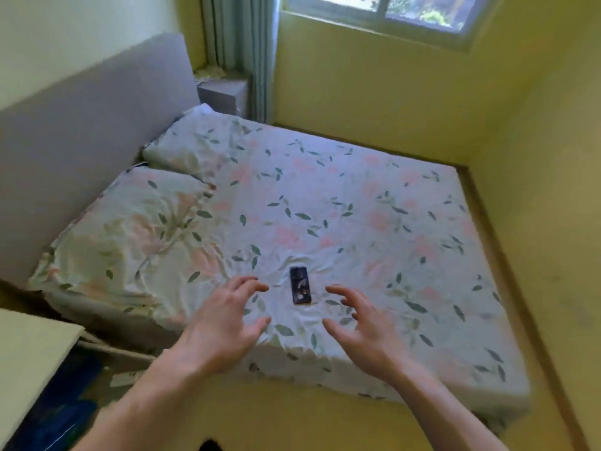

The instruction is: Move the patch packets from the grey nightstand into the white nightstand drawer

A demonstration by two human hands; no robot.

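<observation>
A: What are the 2 hands doing?

B: Both are reaching out over the near edge of the bed (374,222). The left hand (224,327) is hanging with fingers spread and loosely bent, gripping nothing. The right hand (364,330) is mirroring it, fingers apart and slightly curved, also holding nothing.

A: Anything lying between them?

B: 1 small dark phone-like object (300,290) is lying flat on the floral sheet, just beyond the fingertips and between the 2 hands. Neither hand is touching it.

A: And the patch packets?

B: I am not seeing any; the picture is blurred, so I cannot tell where they are. The grey nightstand (222,94) is standing at the far corner of the bed, beside the grey headboard (81,131) and the green curtain (240,37), well apart from the hands. A pale surface (29,349) is showing at the lower left edge, possibly the white nightstand, though I cannot tell.

A: What else is on the bed?

B: 2 floral pillows (136,222) are lying against the headboard.
</observation>
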